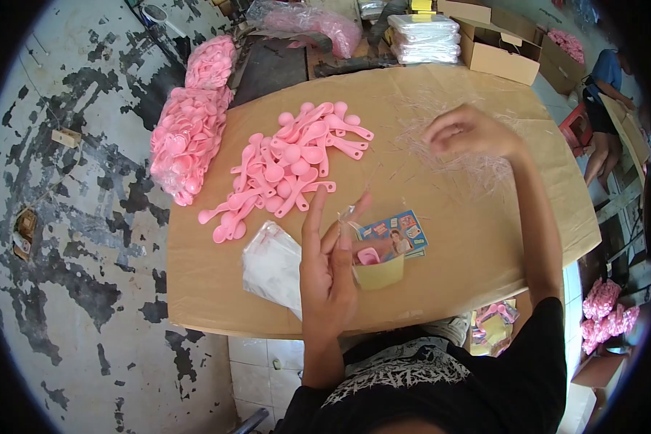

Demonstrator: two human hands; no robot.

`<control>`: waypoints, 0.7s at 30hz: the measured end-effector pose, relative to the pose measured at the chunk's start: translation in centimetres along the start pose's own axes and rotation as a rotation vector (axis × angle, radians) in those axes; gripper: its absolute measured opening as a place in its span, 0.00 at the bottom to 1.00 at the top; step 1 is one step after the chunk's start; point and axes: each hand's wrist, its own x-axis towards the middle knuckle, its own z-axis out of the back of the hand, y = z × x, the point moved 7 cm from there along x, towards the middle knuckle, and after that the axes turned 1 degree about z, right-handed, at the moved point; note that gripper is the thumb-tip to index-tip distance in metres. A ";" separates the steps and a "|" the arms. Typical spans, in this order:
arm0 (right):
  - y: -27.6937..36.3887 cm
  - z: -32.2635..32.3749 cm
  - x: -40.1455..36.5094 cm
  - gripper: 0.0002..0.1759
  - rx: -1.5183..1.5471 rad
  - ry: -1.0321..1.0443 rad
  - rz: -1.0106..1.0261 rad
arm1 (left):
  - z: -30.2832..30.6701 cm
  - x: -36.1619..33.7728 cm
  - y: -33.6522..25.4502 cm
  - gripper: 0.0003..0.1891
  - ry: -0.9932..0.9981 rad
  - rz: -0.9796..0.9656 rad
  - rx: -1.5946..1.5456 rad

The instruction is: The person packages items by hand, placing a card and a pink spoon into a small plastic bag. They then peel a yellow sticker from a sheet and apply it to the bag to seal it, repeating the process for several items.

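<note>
My left hand (329, 271), fingers raised, is closed on a clear plastic bag (351, 217) with a pink scoop (368, 256) and a pale yellow card (380, 273) inside. Printed blue cards (405, 230) lie on the table just behind the bag. My right hand (466, 134) is above a scattered heap of thin clear strips (477, 173), its fingers curled; whether anything is between them is too small to tell. A stack of clear bags (271, 264) lies left of my left hand, and a pile of pink scoops (289, 163) lies farther back.
Bagged pink scoops (189, 137) stand at the brown table's (448, 289) left edge. Plastic packs (425, 40) and a cardboard box (500, 54) are at the back. A person (606, 90) sits at the far right. Another box of packed items (493, 325) is below the front edge.
</note>
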 end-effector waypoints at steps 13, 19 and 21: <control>-4.8 3.4 -3.4 0.13 -1.432 -0.677 0.120 | -0.3 1.0 0.4 0.28 0.013 0.026 -0.094; 1.4 3.9 -5.7 0.13 -0.397 -0.377 -0.035 | -0.5 1.0 0.1 0.27 0.042 0.092 -0.109; 4.2 -0.9 -5.3 0.14 -0.177 -0.207 0.121 | -0.8 1.5 0.1 0.27 0.033 0.079 -0.110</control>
